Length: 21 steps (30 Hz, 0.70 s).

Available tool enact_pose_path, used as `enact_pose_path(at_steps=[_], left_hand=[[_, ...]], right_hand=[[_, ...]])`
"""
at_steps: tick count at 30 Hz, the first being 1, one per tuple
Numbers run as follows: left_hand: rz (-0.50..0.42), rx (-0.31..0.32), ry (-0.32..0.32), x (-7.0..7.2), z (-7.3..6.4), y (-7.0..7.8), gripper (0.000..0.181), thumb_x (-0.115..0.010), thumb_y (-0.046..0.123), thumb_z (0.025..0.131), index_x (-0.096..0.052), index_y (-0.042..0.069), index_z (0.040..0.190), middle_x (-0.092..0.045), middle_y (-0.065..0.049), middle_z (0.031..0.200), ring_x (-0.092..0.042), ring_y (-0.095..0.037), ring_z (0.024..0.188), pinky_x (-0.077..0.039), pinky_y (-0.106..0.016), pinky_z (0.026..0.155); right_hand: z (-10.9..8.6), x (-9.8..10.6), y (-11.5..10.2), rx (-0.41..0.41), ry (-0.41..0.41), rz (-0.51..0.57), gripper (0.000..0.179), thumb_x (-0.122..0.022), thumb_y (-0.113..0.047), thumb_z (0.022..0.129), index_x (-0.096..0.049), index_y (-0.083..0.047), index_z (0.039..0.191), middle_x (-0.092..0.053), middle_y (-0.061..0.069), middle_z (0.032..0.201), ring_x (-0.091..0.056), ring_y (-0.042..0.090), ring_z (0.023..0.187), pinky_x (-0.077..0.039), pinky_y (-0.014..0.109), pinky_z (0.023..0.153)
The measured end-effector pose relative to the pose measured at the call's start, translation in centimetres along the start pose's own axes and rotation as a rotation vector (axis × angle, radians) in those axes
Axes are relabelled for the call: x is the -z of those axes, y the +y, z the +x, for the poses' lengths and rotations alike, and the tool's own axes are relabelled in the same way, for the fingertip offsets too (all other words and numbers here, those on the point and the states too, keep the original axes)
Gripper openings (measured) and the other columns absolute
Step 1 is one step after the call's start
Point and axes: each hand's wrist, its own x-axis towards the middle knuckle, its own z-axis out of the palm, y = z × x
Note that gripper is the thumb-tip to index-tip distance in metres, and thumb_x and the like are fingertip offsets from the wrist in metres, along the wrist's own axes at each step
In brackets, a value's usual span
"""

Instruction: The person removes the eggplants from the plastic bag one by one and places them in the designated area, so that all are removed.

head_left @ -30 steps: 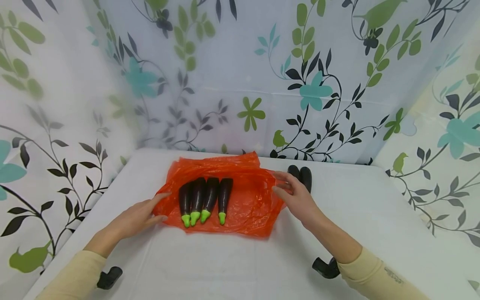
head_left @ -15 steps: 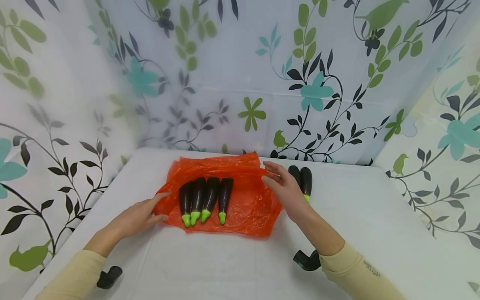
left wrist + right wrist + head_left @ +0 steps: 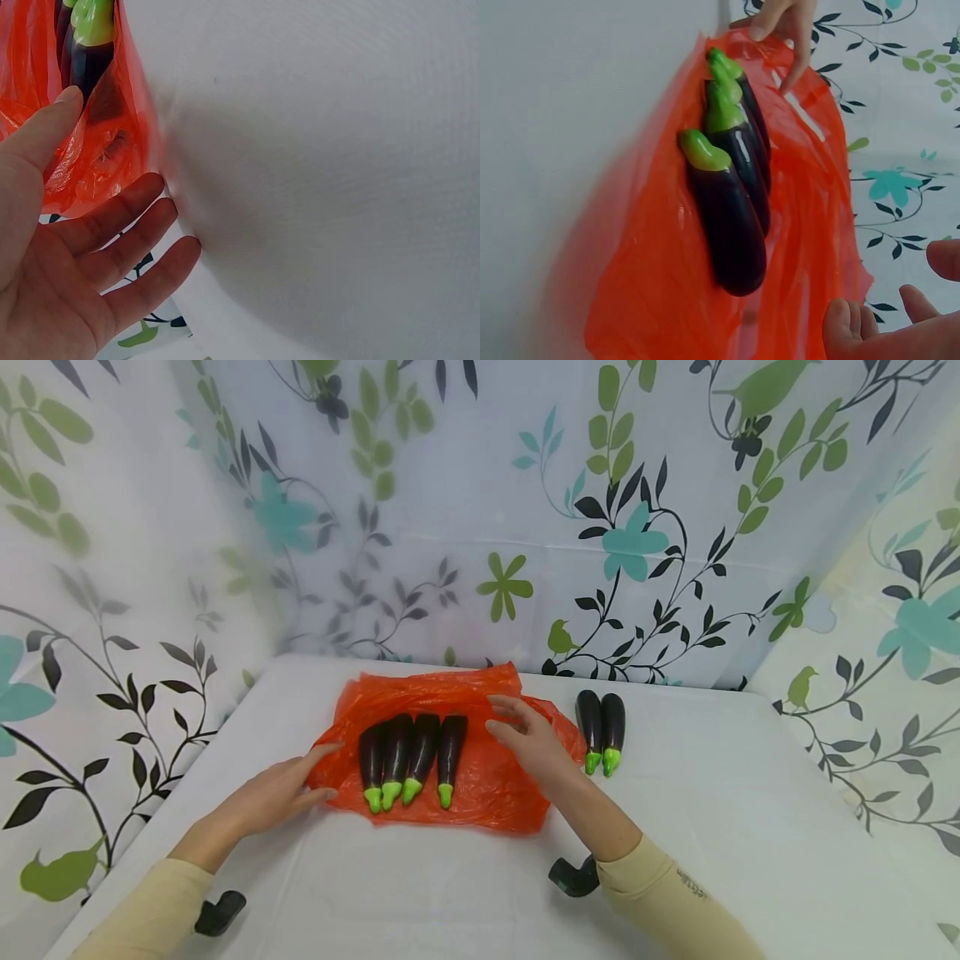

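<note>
Several dark purple eggplants with green stems lie side by side on a red plastic bag. My left hand is at the bag's left edge, thumb and fingers spread apart; in the left wrist view its thumb overlaps the red plastic and the fingertips reach its border. My right hand hovers over the right part of the bag with loosely bent fingers, holding nothing. The right wrist view shows the nearest eggplant apart from those fingers.
Two more eggplants lie on the white table just right of the bag. A curtain with a leaf and flower print hangs behind the table and at both sides. Black wrist devices show beside both sleeves.
My right hand has moved left, from the bag's right edge to over its right part, uncovering the two eggplants at the right. The left hand and the bagged eggplants have stayed put.
</note>
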Motion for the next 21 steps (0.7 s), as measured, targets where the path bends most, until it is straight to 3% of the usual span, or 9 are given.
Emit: enact_pose_path(at_steps=[11,21], left_hand=[[0.004,0.003,-0.006,-0.1,0.2,-0.2,0.065,-0.068,0.033,0.092,-0.038,0.009,0.144,-0.061,-0.021,0.121,-0.061,-0.037,0.105,-0.048,-0.057,0.09],[-0.002,0.007,-0.009,-0.2,0.2,-0.3,0.066,-0.068,0.033,0.092,-0.038,0.008,0.145,-0.06,-0.022,0.123,-0.06,-0.039,0.106,-0.047,-0.058,0.091]], right_hand=[[1.4,-2.4,1.2,-0.094,-0.085,-0.112,0.053,-0.064,-0.034,0.095,-0.046,-0.034,0.144,-0.042,0.007,0.149,-0.042,0.03,0.132,-0.048,0.053,0.096],[2.5,-4.6,2.5,-0.139,-0.066,-0.154,0.054,-0.067,-0.032,0.093,-0.048,-0.031,0.144,-0.045,0.007,0.146,-0.048,0.028,0.123,-0.049,0.05,0.094]])
